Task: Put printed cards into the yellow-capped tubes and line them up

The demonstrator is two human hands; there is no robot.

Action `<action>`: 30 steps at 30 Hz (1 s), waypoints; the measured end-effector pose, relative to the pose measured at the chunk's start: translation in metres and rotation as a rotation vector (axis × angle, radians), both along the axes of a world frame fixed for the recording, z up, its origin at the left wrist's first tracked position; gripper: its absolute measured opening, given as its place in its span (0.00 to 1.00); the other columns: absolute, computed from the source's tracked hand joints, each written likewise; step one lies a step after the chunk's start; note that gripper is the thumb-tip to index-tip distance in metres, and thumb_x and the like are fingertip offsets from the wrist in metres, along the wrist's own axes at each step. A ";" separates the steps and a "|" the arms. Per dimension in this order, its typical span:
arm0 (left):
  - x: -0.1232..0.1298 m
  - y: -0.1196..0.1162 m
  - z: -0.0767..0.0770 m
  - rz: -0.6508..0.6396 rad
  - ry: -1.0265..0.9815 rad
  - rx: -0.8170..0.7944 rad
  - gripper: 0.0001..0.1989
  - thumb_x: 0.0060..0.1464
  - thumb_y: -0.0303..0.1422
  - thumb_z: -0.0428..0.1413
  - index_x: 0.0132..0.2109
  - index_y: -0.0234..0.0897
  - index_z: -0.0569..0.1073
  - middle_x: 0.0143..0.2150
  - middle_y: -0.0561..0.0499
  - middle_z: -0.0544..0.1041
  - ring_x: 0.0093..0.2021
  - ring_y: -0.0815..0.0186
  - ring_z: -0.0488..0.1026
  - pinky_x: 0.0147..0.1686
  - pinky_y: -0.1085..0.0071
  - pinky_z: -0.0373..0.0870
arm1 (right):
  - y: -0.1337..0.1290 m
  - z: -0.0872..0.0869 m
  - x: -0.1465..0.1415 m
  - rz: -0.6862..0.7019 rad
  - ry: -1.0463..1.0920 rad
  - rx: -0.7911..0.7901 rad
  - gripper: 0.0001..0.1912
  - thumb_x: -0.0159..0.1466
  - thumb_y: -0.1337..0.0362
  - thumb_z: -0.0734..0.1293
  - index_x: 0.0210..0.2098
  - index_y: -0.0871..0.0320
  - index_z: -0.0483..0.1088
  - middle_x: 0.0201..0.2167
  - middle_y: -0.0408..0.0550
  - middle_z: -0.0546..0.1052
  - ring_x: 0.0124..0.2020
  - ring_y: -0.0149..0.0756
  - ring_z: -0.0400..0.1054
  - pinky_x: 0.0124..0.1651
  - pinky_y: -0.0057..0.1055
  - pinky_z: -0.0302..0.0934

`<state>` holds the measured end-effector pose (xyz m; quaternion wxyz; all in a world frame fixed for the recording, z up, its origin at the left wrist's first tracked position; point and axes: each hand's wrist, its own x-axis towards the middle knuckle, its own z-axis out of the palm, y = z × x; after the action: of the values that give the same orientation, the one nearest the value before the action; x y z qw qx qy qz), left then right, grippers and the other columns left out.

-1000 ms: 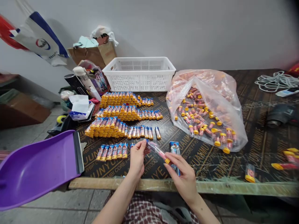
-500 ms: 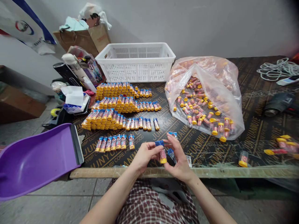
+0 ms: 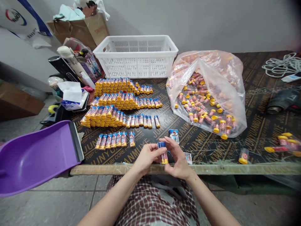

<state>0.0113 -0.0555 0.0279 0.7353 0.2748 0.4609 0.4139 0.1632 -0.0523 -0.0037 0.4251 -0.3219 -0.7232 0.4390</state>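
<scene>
Near the table's front edge, my left hand (image 3: 147,157) pinches a small clear tube (image 3: 163,153) with a yellow cap at its lower end and a blue sleeve around its upper part. My right hand (image 3: 179,160) curves round the tube's other side, its fingertips at the top and thumb by the yellow cap. A flat stack of blue printed sleeves (image 3: 174,135) lies just beyond my right hand. To the left stands a short row of wrapped tubes (image 3: 114,139), and behind it are piled rows of them (image 3: 103,115).
A clear plastic bag (image 3: 231,94) of unwrapped tubes spreads at the right, with a lone tube (image 3: 244,156) nearer the edge. A white basket (image 3: 138,64) stands behind. A purple dustpan (image 3: 39,157) is at left, a heat gun (image 3: 282,101) at far right.
The blue sleeve has moved down over the tube between my hands. My right fingers have closed in nearer its top. The view has tilted slightly, shifting the table up.
</scene>
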 end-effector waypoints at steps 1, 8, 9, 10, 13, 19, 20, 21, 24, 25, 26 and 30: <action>0.000 0.000 0.001 0.001 0.000 -0.001 0.17 0.40 0.40 0.66 0.33 0.30 0.78 0.24 0.52 0.73 0.22 0.74 0.65 0.25 0.78 0.62 | 0.000 0.000 0.000 0.001 0.010 -0.003 0.45 0.48 0.76 0.62 0.63 0.52 0.48 0.60 0.53 0.61 0.61 0.44 0.58 0.62 0.42 0.55; 0.000 0.000 0.003 0.019 -0.019 -0.022 0.19 0.38 0.41 0.67 0.32 0.29 0.77 0.24 0.52 0.73 0.23 0.74 0.66 0.25 0.77 0.62 | -0.001 -0.001 -0.001 -0.002 0.069 -0.008 0.46 0.47 0.77 0.62 0.64 0.51 0.47 0.60 0.53 0.61 0.60 0.45 0.59 0.62 0.44 0.56; 0.000 -0.001 0.002 0.021 -0.022 -0.025 0.19 0.37 0.41 0.67 0.32 0.29 0.77 0.24 0.52 0.72 0.22 0.74 0.65 0.25 0.77 0.62 | -0.001 -0.002 -0.002 0.000 0.077 -0.009 0.46 0.47 0.77 0.62 0.64 0.51 0.47 0.60 0.53 0.61 0.60 0.45 0.59 0.62 0.43 0.55; 0.001 -0.001 0.002 0.022 -0.023 -0.027 0.19 0.37 0.41 0.67 0.31 0.29 0.76 0.24 0.52 0.72 0.22 0.74 0.65 0.24 0.77 0.61 | 0.000 -0.003 -0.002 0.004 0.085 -0.012 0.46 0.47 0.77 0.62 0.64 0.51 0.48 0.60 0.52 0.62 0.60 0.45 0.58 0.62 0.43 0.55; 0.002 -0.001 -0.002 0.024 -0.011 -0.017 0.20 0.37 0.42 0.67 0.31 0.29 0.75 0.24 0.53 0.72 0.22 0.74 0.65 0.24 0.77 0.60 | 0.001 -0.005 -0.003 0.018 0.106 -0.027 0.46 0.47 0.78 0.63 0.64 0.51 0.48 0.60 0.52 0.62 0.61 0.44 0.58 0.63 0.43 0.54; -0.021 0.013 -0.004 -0.021 0.493 0.163 0.20 0.44 0.49 0.59 0.31 0.33 0.73 0.26 0.49 0.74 0.26 0.66 0.69 0.28 0.71 0.62 | 0.006 -0.001 -0.001 0.048 0.037 -0.020 0.48 0.53 0.73 0.66 0.66 0.48 0.39 0.66 0.51 0.51 0.63 0.44 0.55 0.63 0.45 0.53; -0.030 0.018 -0.004 -0.007 0.743 0.234 0.20 0.46 0.49 0.57 0.29 0.34 0.73 0.25 0.49 0.73 0.27 0.64 0.69 0.29 0.71 0.61 | 0.009 0.000 0.003 0.026 -0.004 -0.005 0.48 0.54 0.71 0.67 0.67 0.48 0.38 0.67 0.52 0.49 0.63 0.44 0.55 0.63 0.45 0.52; -0.040 0.022 -0.004 0.008 1.047 0.299 0.19 0.47 0.49 0.56 0.27 0.35 0.72 0.26 0.48 0.73 0.30 0.62 0.69 0.30 0.69 0.61 | 0.013 0.001 0.008 -0.019 -0.054 0.018 0.48 0.55 0.69 0.68 0.67 0.48 0.38 0.67 0.52 0.48 0.62 0.45 0.55 0.63 0.46 0.52; -0.067 0.036 -0.009 -0.098 1.727 0.419 0.19 0.51 0.48 0.51 0.27 0.36 0.72 0.30 0.44 0.73 0.37 0.54 0.69 0.35 0.65 0.60 | 0.036 -0.001 0.037 -0.271 -0.269 0.131 0.39 0.58 0.66 0.66 0.65 0.50 0.47 0.64 0.53 0.54 0.63 0.45 0.54 0.62 0.45 0.53; -0.074 0.039 -0.012 -0.145 1.847 0.434 0.20 0.52 0.48 0.50 0.29 0.36 0.73 0.32 0.43 0.73 0.39 0.53 0.68 0.35 0.64 0.60 | 0.046 -0.002 0.050 -0.386 -0.384 0.185 0.33 0.59 0.65 0.65 0.63 0.52 0.53 0.63 0.53 0.57 0.63 0.44 0.54 0.62 0.44 0.53; -0.079 0.041 -0.014 -0.183 1.929 0.441 0.20 0.53 0.48 0.49 0.31 0.36 0.73 0.33 0.42 0.73 0.39 0.52 0.68 0.36 0.63 0.59 | 0.057 -0.004 0.066 -0.497 -0.513 0.237 0.28 0.60 0.64 0.64 0.59 0.54 0.59 0.62 0.53 0.59 0.62 0.44 0.55 0.61 0.44 0.54; -0.080 0.039 -0.015 -0.148 2.024 0.479 0.21 0.55 0.45 0.51 0.46 0.33 0.71 0.39 0.41 0.72 0.41 0.51 0.67 0.37 0.62 0.60 | 0.101 -0.008 0.127 -0.855 -0.903 0.311 0.18 0.60 0.64 0.62 0.49 0.62 0.69 0.52 0.60 0.67 0.55 0.48 0.60 0.57 0.44 0.56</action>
<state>-0.0682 -0.0166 0.0131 -0.0451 0.6597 0.7498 0.0247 0.2907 0.0488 -0.0119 0.2579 -0.6698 -0.6940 -0.0581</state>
